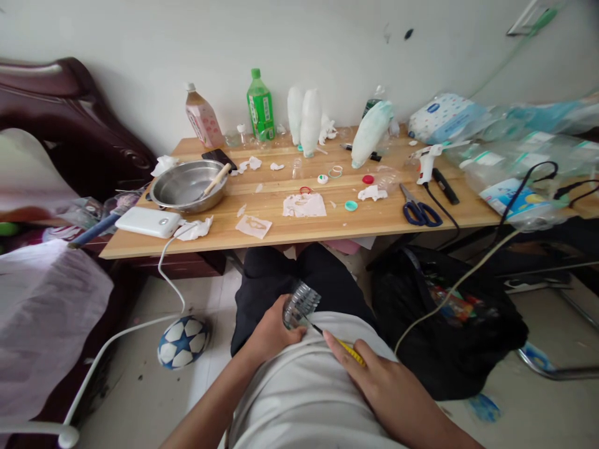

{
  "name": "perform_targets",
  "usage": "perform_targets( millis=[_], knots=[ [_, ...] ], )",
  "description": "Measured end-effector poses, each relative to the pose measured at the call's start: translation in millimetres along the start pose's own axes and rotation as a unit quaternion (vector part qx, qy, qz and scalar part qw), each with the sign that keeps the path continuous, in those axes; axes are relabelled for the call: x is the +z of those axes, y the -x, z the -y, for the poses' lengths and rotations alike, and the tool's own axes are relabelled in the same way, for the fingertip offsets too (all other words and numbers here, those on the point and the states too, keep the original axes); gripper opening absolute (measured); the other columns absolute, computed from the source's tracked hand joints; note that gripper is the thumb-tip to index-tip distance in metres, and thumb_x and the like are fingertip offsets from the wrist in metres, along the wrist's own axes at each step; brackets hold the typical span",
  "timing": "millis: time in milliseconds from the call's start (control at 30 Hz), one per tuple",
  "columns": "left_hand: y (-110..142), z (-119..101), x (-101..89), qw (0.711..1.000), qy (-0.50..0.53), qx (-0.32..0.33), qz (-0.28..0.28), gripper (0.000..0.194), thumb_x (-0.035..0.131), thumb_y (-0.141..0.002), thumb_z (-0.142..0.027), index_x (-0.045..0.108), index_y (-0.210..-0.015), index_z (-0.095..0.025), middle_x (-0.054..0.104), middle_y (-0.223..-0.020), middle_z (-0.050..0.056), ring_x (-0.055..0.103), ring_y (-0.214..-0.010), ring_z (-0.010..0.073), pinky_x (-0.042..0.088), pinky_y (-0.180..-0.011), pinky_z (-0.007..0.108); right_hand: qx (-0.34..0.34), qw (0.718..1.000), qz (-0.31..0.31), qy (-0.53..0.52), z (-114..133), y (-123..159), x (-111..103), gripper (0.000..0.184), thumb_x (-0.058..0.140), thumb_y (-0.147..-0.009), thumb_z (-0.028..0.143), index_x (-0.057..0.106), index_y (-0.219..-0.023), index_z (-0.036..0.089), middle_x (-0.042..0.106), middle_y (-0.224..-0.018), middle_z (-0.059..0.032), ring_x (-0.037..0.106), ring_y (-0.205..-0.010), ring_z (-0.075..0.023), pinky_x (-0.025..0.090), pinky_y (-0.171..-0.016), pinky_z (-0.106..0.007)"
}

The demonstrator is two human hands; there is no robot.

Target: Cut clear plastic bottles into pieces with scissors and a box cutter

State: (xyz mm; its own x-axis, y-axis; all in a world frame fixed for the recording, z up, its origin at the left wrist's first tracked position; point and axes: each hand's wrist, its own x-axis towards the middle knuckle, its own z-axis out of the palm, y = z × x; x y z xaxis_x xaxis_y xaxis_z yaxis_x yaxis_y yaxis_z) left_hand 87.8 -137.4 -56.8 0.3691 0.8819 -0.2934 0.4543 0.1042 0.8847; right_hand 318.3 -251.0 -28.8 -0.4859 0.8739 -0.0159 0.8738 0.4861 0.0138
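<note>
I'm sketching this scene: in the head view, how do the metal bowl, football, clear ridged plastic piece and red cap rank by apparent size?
1. Metal bowl
2. Football
3. Clear ridged plastic piece, partly covered
4. Red cap

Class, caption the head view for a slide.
Left hand holds ribbed clear plastic; right hand holds a yellow tool pointed at it.

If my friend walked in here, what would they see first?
Probably the bright green bottle standing at the back of the table, or the star ball on the floor at the left. In front of the table, the left hand holds a clear plastic piece and the right hand a yellow tool.
</note>
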Motion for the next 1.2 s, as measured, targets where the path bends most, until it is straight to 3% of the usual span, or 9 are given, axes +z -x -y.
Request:
perform_targets(
  millis=[200, 633, 1067, 1200],
  knots=[
    [-4, 3, -0.9, 1.000, -0.002, 0.003, 0.008, 0.055, 0.075, -0.070, -0.020, 0.058, -0.122, -0.017, 0.071, -0.113, 0.009, 0.067, -0.103, 0.0249, 0.051, -0.095, 0.037, 0.002, 1.000, 0.026, -0.008, -1, 1, -2, 0.093, 0.042, -0.075, -0.006, 0.018, -0.161, 0.021, 0.068, -0.102, -0.0071, 0.069, -0.053, -0.0157, 0.056, -0.049, -0.026],
    [-10, 8, -2.5, 1.000, -0.004, 0.001, 0.029, 0.053, 0.075, -0.068, -0.020, 0.058, -0.119, -0.017, 0.070, -0.105, 0.005, 0.066, -0.092, 0.0210, 0.053, -0.085, 0.032, 0.016, 1.000, -0.024, -0.011, 2, 5, 2, 0.102, 0.036, -0.074, -0.006, -0.007, -0.162, 0.021, 0.064, -0.095, -0.0047, 0.066, -0.049, -0.0162, 0.050, -0.043, -0.025],
    [-11, 14, 3.2, 1.000, -0.007, -0.008, 0.016, 0.059, 0.077, -0.067, -0.020, 0.056, -0.122, -0.017, 0.071, -0.110, 0.008, 0.067, -0.099, 0.0226, 0.052, -0.090, 0.033, 0.006, 1.000, -0.015, 0.015, 3, 0, -2, 0.098, 0.041, -0.073, -0.004, 0.009, -0.162, 0.020, 0.065, -0.094, -0.0040, 0.064, -0.047, -0.0137, 0.048, -0.042, -0.023],
    [-11, 11, 2.1, 1.000, -0.001, -0.011, 0.024, 0.055, 0.075, -0.066, -0.017, 0.058, -0.118, -0.017, 0.071, -0.106, 0.006, 0.067, -0.095, 0.0213, 0.053, -0.087, 0.031, 0.012, 1.000, -0.017, 0.013, 3, 2, -3, 0.101, 0.041, -0.071, -0.005, 0.004, -0.162, 0.020, 0.065, -0.094, -0.0039, 0.065, -0.047, -0.0145, 0.046, -0.042, -0.023]
  ],
)
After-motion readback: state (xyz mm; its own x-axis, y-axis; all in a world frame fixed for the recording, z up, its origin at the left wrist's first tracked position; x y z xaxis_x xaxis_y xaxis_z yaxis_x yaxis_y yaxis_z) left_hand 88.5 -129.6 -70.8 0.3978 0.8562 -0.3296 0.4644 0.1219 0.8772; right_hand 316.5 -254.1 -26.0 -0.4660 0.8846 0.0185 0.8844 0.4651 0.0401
